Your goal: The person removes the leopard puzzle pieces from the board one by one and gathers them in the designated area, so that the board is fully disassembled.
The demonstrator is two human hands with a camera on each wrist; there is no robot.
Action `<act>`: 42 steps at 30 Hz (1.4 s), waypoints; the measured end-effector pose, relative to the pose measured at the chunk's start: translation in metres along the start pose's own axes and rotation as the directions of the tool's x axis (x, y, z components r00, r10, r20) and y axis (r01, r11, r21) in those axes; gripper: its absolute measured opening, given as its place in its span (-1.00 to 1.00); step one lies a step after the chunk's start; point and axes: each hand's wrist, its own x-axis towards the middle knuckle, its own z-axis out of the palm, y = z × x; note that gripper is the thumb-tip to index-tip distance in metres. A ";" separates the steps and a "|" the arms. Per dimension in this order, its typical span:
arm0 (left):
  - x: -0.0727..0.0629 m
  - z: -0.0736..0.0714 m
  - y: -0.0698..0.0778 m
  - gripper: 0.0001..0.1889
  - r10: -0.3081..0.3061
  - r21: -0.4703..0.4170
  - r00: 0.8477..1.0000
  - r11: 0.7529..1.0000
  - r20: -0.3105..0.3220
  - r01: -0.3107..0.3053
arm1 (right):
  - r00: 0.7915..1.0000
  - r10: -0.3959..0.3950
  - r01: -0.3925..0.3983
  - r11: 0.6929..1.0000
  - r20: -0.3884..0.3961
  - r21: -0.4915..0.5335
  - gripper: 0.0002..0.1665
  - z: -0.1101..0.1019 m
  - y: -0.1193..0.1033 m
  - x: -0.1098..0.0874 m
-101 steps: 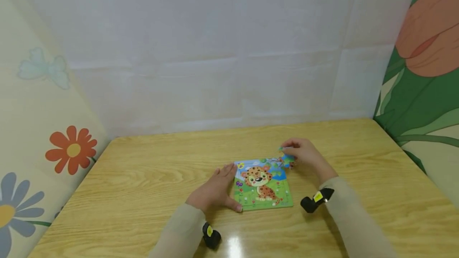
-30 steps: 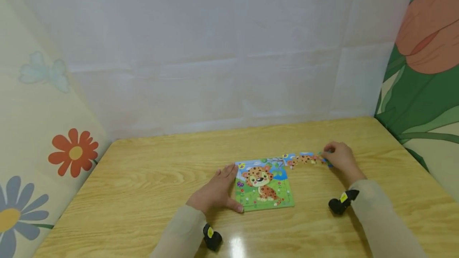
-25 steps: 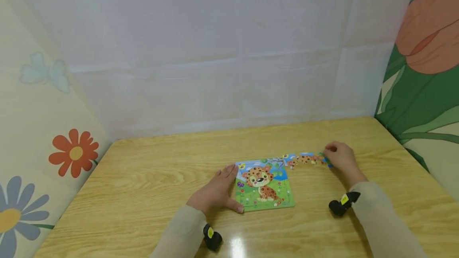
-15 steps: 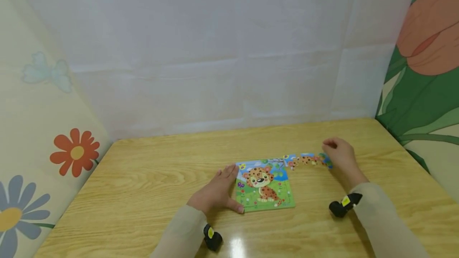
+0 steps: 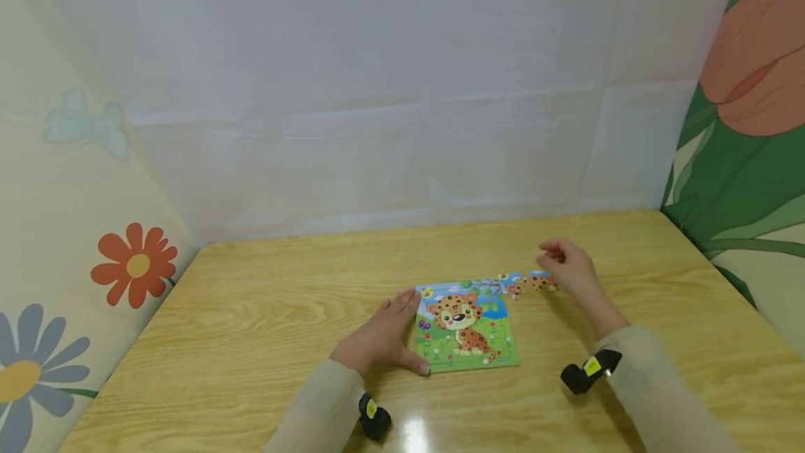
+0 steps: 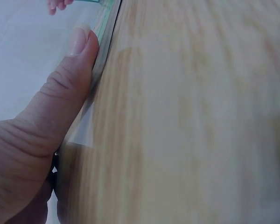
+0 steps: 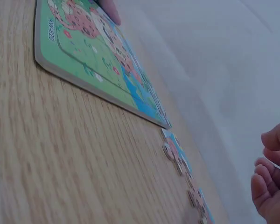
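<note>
A square puzzle board [image 5: 465,327] printed with a leopard cub lies flat on the table. My left hand [image 5: 380,334] rests along its left edge, fingers at the top corner and the straight thumb [image 6: 60,93] at the bottom corner. From the board's upper right corner, a row of puzzle pieces [image 5: 534,283] runs to the right. My right hand [image 5: 572,271] is raised over the right end of that row and hides the last part. In the right wrist view its loosely bent fingers [image 7: 263,170] hold nothing, apart from the pieces.
The wooden table [image 5: 264,313] extends around the board on all sides. A white cloth [image 5: 377,124] hangs behind its far edge. Painted panels stand on both sides, with a red flower [image 5: 138,265] on the left and large leaves [image 5: 755,166] on the right.
My right hand carried the pieces from beside the board's corner and laid them in a row. It let go of the rightmost piece, rose and shifted left. The left hand stayed put.
</note>
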 end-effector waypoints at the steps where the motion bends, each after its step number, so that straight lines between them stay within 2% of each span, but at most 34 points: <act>1: 0.000 0.000 0.000 0.33 0.002 0.003 1.000 1.000 -0.001 -0.002 | 1.000 0.000 0.000 1.000 0.012 0.005 -0.59 0.002 -0.002 -0.001; 11: 0.002 0.001 -0.003 0.31 0.017 0.039 1.000 0.999 -0.005 -0.016 | 0.995 -0.088 0.084 0.993 0.042 0.082 -0.69 0.028 -0.016 -0.005; 15: 0.001 0.001 -0.002 0.32 0.020 0.042 1.000 0.999 0.000 -0.020 | 0.995 -0.077 0.070 0.991 0.064 0.113 -0.69 0.036 -0.014 -0.006; 21: 0.001 0.000 -0.001 0.32 0.015 0.033 1.000 0.999 -0.002 -0.015 | 0.988 -0.070 0.047 0.986 0.137 0.162 -0.68 0.050 -0.014 -0.012; 31: 0.000 -0.001 -0.002 0.32 0.004 0.030 1.000 1.000 -0.002 -0.004 | 0.961 -0.105 0.064 0.985 0.255 0.162 -0.71 0.081 -0.025 -0.019; 38: 0.001 0.000 -0.002 0.33 0.006 0.037 1.000 0.999 -0.003 -0.006 | 0.947 -0.136 0.104 0.987 0.291 0.122 -0.69 0.098 -0.030 -0.022; 42: 0.001 0.000 -0.002 0.32 0.006 0.034 1.000 0.999 0.001 -0.006 | 0.924 -0.172 0.145 0.984 0.341 0.105 -0.65 0.105 -0.032 -0.023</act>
